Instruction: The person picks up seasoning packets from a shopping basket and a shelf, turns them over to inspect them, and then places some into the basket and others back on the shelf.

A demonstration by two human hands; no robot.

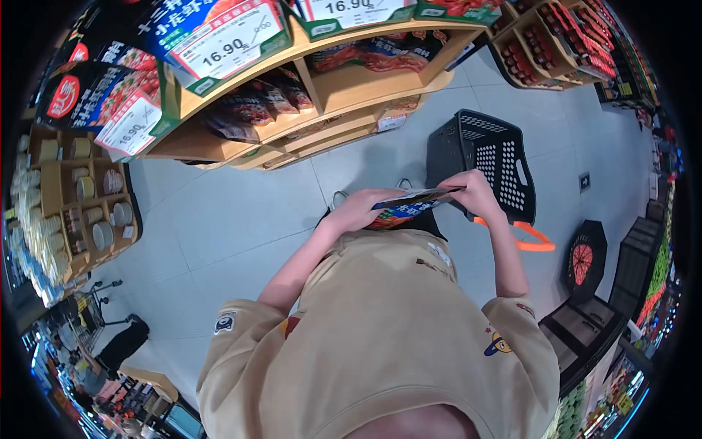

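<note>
A flat seasoning packet with blue and red print is held in front of my waist, seen almost edge-on from above. My left hand is closed on its left end. At the opposite end my right hand pinches the packet's upper edge. Part of the printed face is hidden by the tilt and my fingers. Just beyond my right hand, a black shopping basket with round holes and an orange handle stands on the floor.
Ahead is a wooden shelf unit with bagged seasonings and 16.90 price cards. To the left a rack holds stacked bowls. Bottles line a shelf at far right. A person and a cart are at lower left.
</note>
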